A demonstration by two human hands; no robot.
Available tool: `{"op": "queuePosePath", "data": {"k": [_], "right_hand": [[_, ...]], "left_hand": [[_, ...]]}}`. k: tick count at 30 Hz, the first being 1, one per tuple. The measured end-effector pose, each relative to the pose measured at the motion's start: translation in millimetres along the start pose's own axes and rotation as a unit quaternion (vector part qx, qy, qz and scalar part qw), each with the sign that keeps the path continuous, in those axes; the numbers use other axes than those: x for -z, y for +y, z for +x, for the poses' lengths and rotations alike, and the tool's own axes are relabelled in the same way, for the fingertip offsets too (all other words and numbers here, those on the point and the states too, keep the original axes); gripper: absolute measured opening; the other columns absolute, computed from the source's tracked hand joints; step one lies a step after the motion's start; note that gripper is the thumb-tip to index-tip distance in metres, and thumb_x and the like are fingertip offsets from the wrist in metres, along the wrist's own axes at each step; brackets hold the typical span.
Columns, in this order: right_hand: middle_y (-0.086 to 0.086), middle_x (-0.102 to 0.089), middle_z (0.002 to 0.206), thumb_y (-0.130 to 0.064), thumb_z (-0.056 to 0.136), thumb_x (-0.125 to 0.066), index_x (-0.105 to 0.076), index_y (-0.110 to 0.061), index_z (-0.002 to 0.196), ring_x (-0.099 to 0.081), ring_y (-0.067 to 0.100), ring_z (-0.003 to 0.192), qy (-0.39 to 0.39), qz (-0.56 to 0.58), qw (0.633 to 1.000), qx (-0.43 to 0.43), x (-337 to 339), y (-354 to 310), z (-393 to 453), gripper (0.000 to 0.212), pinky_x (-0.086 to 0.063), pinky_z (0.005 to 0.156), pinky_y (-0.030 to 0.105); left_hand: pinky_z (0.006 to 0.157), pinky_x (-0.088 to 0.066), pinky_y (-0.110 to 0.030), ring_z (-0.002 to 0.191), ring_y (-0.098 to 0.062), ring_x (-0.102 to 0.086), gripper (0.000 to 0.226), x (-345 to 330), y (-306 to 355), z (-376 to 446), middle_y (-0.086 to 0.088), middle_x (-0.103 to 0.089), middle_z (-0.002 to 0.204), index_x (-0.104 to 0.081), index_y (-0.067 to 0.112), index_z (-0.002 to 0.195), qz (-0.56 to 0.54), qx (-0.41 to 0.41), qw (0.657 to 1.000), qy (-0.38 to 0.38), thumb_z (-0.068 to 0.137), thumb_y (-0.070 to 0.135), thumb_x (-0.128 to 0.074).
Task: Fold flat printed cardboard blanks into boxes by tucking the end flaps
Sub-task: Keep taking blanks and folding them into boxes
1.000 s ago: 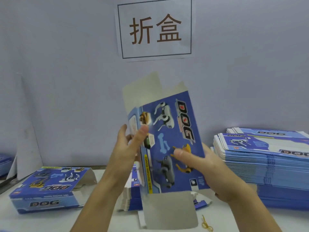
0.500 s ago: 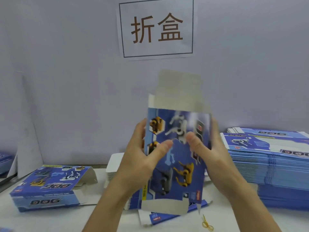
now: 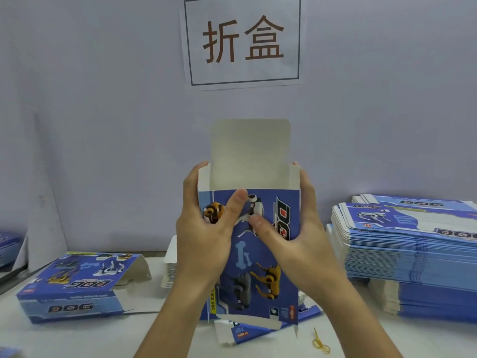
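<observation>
While upright between gripping left hand (image 3: pixel 204 228) and right hand (image 3: pixel 291 236) — blue box (image 3: pixel 254 257), top flap raised, inside seemingly empty.

Wall sign (image 3: pixel 242 41); yellow rubber band (image 3: pixel 320 343).

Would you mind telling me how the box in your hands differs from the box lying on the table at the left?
The held box stands upright, gripped by the left hand and right hand; the table box lies flat, untouched. The held box's top flap points straight up; the table box's flap slopes sideways. Both share the blue dog print.
</observation>
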State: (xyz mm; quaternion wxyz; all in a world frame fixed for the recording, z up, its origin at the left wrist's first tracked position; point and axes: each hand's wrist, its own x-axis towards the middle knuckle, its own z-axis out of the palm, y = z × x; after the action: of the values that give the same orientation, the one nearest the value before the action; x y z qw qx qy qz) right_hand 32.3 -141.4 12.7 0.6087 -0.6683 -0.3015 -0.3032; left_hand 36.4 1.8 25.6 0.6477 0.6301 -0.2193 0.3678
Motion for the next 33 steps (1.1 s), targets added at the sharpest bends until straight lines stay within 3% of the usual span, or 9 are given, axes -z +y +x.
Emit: {"op": "queuePosePath", "data": {"k": [5,12,15,18,20,22,26,30,33], "right_hand": [[-0.033,-0.06,0.124,-0.016,0.084,-0.076,-0.019,-0.049,0.15,-0.067,-0.001,0.106,0.009,0.03,1.0,0.005,5.8,0.2,0.9,0.092,-0.056,0.076,0.015],[0.002,-0.074,0.097,-0.031,0.089,-0.07,-0.049,-0.044,0.122,-0.075,0.024,0.084,-0.004,0.067,0.996,-0.061,7.4,-5.0,-1.2,0.041,-0.061,0.065,0.032],[0.018,-0.07,0.095,-0.063,0.084,-0.053,-0.056,-0.041,0.116,-0.07,0.038,0.089,-0.014,0.116,0.986,-0.116,14.2,-13.6,-0.3,0.039,-0.061,0.074,0.053],[0.028,-0.061,0.088,-0.071,0.081,-0.047,-0.062,-0.038,0.103,-0.066,0.044,0.08,0.009,0.114,0.983,-0.142,15.3,-22.4,4.6,0.042,-0.057,0.072,0.061],[0.027,-0.053,0.078,-0.061,0.075,-0.05,-0.063,-0.035,0.093,-0.058,0.038,0.069,0.035,0.104,0.985,-0.137,13.8,-26.1,8.4,0.033,-0.052,0.062,0.058],[0.021,-0.053,0.073,-0.045,0.074,-0.049,-0.063,-0.035,0.083,-0.056,0.031,0.065,0.058,0.107,0.983,-0.139,13.7,-27.0,11.3,0.019,-0.046,0.057,0.046],[0.013,-0.058,0.079,-0.028,0.074,-0.048,-0.054,-0.041,0.098,-0.062,0.023,0.065,0.089,0.139,0.976,-0.14,17.8,-20.4,11.4,0.027,-0.049,0.051,0.035],[0.0,-0.065,0.081,-0.031,0.076,-0.048,-0.042,-0.049,0.128,-0.062,0.029,0.087,0.09,0.106,0.98,-0.139,18.6,-15.7,12.0,0.056,-0.05,0.083,0.051],[0.001,-0.066,0.08,-0.029,0.075,-0.049,-0.054,-0.048,0.119,-0.058,0.022,0.076,0.076,0.11,0.983,-0.129,17.2,-17.9,12.4,0.047,-0.047,0.074,0.043]], "left_hand": [[0.072,-0.062,-0.036,0.096,-0.015,-0.074,0.049,-1.8,2.0,-2.4,0.009,-0.072,0.11,-0.053,0.044,0.124,-0.001,-0.006,1.0,-0.019,0.078,0.05,-0.069],[0.073,-0.061,-0.051,0.094,-0.027,-0.07,0.041,-7.6,5.2,-3.8,-0.008,-0.066,0.107,-0.058,0.037,0.102,0.043,0.04,0.998,-0.001,0.075,0.069,-0.06],[0.065,-0.061,-0.035,0.077,-0.02,-0.069,0.054,-7.3,11.8,-4.1,-0.001,-0.068,0.085,-0.059,0.035,0.093,0.017,0.072,0.997,0.0,0.077,0.084,-0.045],[0.045,-0.044,-0.009,0.052,0.001,-0.056,0.051,-5.9,19.0,-3.0,0.013,-0.059,0.063,-0.059,0.018,0.092,-0.007,0.097,0.995,0.003,0.093,0.065,-0.041],[0.04,-0.039,-0.014,0.044,-0.001,-0.049,0.027,-3.7,21.7,-0.5,0.008,-0.05,0.06,-0.055,0.01,0.085,-0.014,0.111,0.994,-0.017,0.103,0.029,-0.048],[0.045,-0.041,-0.023,0.052,-0.012,-0.055,0.016,-2.4,23.8,1.0,-0.001,-0.05,0.069,-0.056,0.016,0.082,-0.021,0.133,0.99,-0.03,0.096,0.015,-0.049],[0.06,-0.055,-0.051,0.075,-0.053,-0.057,0.029,-5.5,31.7,-1.6,-0.013,-0.061,0.094,-0.051,0.045,0.109,-0.069,0.141,0.987,-0.027,0.087,0.025,-0.048],[0.082,-0.05,-0.07,0.096,-0.053,-0.059,0.053,-7.6,35.0,1.3,-0.006,-0.066,0.11,-0.052,0.052,0.126,-0.084,0.166,0.982,-0.04,0.077,0.034,-0.047],[0.078,-0.046,-0.074,0.086,-0.053,-0.058,0.041,-7.0,33.2,2.7,-0.007,-0.066,0.105,-0.063,0.043,0.11,-0.093,0.162,0.982,-0.033,0.076,0.029,-0.047]]}}
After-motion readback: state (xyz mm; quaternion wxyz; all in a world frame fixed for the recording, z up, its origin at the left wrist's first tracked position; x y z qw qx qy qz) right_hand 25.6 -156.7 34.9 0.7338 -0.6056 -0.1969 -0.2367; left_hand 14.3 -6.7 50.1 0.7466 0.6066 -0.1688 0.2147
